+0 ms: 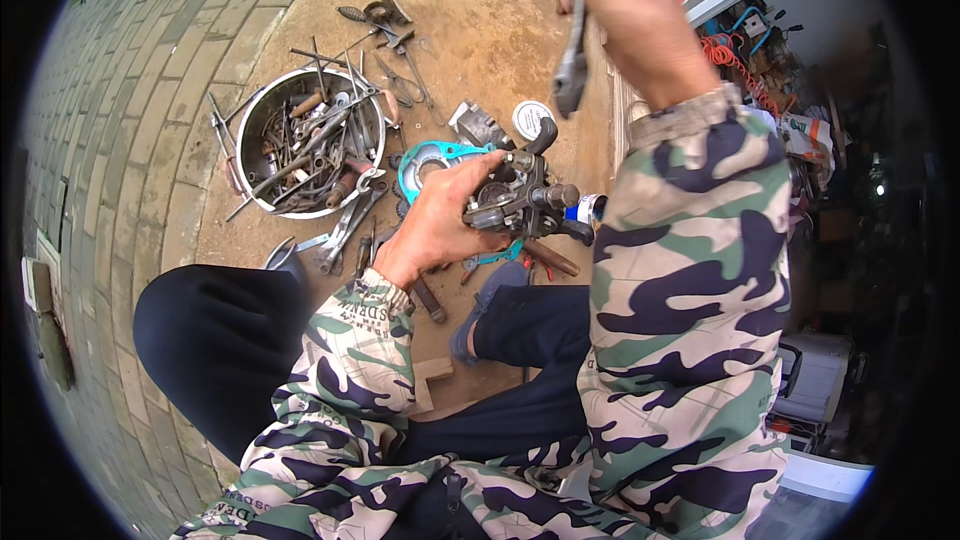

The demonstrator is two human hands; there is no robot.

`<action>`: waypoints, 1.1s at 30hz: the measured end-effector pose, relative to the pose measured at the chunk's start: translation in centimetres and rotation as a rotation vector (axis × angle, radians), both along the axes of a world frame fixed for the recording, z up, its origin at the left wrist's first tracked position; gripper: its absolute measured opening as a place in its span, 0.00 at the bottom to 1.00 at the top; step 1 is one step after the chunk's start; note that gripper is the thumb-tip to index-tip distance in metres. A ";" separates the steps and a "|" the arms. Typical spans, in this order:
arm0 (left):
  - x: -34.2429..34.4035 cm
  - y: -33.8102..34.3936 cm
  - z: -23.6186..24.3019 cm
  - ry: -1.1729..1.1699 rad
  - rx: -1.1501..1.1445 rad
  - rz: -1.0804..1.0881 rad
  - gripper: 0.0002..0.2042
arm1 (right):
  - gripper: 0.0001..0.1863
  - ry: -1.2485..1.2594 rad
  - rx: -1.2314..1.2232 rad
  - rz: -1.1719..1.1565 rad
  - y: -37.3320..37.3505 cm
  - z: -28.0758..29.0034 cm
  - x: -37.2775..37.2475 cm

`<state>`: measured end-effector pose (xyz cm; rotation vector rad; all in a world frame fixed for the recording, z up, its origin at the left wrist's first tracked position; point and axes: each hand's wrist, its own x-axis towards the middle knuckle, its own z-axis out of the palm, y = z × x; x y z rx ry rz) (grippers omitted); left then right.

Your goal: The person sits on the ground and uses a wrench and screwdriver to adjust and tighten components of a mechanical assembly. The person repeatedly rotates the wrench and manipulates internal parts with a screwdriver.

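On the concrete ground (480, 30) before me, a broad metal bowl (241, 140) heaped with tools stands to the left of the dark metal assembly (525, 198), which my left hand (445, 215) grips in front of my legs, fingers wrapped about its near side. Farther out and to the right, my right hand (635, 25) is closed around a grey metal tool (571, 75), its head pointing back toward me. Beyond my left hand shows a partly hidden turquoise casing (425, 158); beyond the assembly, a round white lid (532, 120).
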<state>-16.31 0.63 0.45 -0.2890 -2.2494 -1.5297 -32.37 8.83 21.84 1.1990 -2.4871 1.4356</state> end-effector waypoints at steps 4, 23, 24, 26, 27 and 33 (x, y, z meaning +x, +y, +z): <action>0.2 -1.7 0.2 -0.133 0.027 0.056 0.41 | 0.12 -0.041 -0.146 0.074 4.9 1.1 1.9; 0.3 -2.4 0.4 -0.385 0.516 -0.024 0.40 | 0.06 -0.146 0.199 0.094 8.5 -8.9 10.8; 0.2 -2.4 0.2 -0.366 0.510 -0.027 0.41 | 0.06 -0.110 0.204 0.099 8.6 -8.8 11.0; 0.1 -2.3 -0.3 -0.333 0.492 -0.010 0.41 | 0.05 -0.079 0.209 0.089 8.6 -8.9 11.1; 0.0 -2.1 -0.8 -0.319 0.479 0.011 0.42 | 0.05 -0.085 0.207 0.076 8.5 -8.9 11.0; -0.1 -2.0 0.0 -0.276 0.390 0.050 0.44 | 0.07 -0.198 0.243 0.074 8.4 -8.0 10.5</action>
